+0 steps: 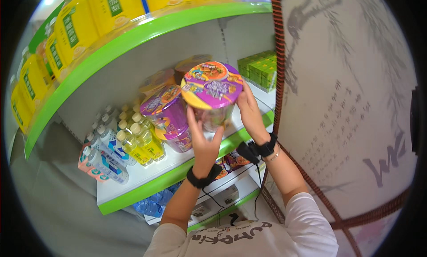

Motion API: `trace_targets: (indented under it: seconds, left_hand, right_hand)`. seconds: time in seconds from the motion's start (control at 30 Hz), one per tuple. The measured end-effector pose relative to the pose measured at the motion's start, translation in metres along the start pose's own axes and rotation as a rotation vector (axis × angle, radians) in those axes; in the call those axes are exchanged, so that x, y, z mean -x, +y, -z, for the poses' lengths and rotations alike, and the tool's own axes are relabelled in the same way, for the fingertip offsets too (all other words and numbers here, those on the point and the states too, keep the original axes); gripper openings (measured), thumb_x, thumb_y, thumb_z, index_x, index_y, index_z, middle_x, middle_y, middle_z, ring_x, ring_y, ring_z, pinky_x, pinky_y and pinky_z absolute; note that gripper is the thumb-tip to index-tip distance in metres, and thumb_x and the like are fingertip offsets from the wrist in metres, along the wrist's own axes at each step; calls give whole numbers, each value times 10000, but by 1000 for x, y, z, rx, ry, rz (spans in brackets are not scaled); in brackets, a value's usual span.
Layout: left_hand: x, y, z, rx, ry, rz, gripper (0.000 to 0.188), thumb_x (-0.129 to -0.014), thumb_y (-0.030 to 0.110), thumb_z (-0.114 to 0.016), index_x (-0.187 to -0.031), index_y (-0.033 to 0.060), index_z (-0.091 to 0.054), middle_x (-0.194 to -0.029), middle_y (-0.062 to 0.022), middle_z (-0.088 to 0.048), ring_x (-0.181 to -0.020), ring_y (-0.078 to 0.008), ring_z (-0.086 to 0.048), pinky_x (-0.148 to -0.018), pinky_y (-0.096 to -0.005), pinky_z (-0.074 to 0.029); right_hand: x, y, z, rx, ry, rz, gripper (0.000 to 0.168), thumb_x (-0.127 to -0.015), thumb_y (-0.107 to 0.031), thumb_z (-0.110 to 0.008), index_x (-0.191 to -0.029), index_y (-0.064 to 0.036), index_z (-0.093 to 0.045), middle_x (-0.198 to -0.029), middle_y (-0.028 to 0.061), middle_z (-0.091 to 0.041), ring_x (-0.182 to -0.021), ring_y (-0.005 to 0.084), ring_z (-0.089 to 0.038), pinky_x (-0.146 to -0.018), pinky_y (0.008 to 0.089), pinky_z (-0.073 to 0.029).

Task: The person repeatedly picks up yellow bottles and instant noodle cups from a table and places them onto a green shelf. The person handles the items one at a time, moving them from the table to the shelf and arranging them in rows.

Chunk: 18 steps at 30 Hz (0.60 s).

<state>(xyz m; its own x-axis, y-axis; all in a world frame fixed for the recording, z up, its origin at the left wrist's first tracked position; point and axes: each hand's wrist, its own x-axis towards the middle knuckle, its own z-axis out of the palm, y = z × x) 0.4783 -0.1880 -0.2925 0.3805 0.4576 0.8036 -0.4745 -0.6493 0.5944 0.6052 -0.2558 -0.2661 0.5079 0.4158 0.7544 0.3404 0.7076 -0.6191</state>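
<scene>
Between both hands is an instant noodle cup [213, 86] with a purple and yellow lid, tilted towards me above the white middle shelf [140, 180]. My left hand [205, 140] grips its near left side, and my right hand [248, 106] holds its right side. Just left of it, purple noodle cups [170, 116] stand stacked on the shelf. More round lids [156, 81] show behind them. The held cup's lower part is blurred and partly covered by my fingers. Each wrist wears a black strap with a cable.
Yellow-labelled bottles [143, 140] and white-blue bottles [106, 167] stand left on the shelf. Green boxes [258, 68] are at its right end. Overhead, a green-edged shelf [150, 26] carries large yellow bottles [76, 26]. Lower shelves hold noodle packs [237, 160] and water bottles [150, 203]. A painted screen [340, 106] borders the right.
</scene>
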Motion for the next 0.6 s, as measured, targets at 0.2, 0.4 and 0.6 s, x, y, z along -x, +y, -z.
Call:
trace_targets:
  seconds: [0.2, 0.4, 0.6]
  left_hand:
    - [81, 57, 18, -76, -214, -56, 793, -739, 10, -625, -1383, -32, -163, -1392, -181, -198, -1278, -299, -266, -1053, -423, -242]
    - [157, 61, 35, 121, -493, 89, 764, -777, 25, -602, -1393, -57, -158, -1398, -182, -155, -1256, -289, -315, -1017, -384, -333]
    - [221, 55, 31, 379, -771, 275, 711, -756, -83, -568, -1388, -15, -248, -1336, -144, -252, -1227, -276, -342, -973, -406, -385]
  right_hand:
    - [137, -56, 21, -7, 86, -108, 823, -875, -495, -506, -1405, 26, -155, -1383, 130, -333, -1275, 194, -333, -1046, 316, -274]
    - [258, -88, 20, -3, 316, -260, 727, -894, -380, -553, -1399, 0, -193, -1371, 110, -347, -1252, 175, -351, -1039, 312, -292]
    - [357, -128, 4, 94, 648, -422, 629, -898, -285, -579, -1366, -9, -263, -1332, 100, -402, -1229, 169, -379, -1037, 318, -302]
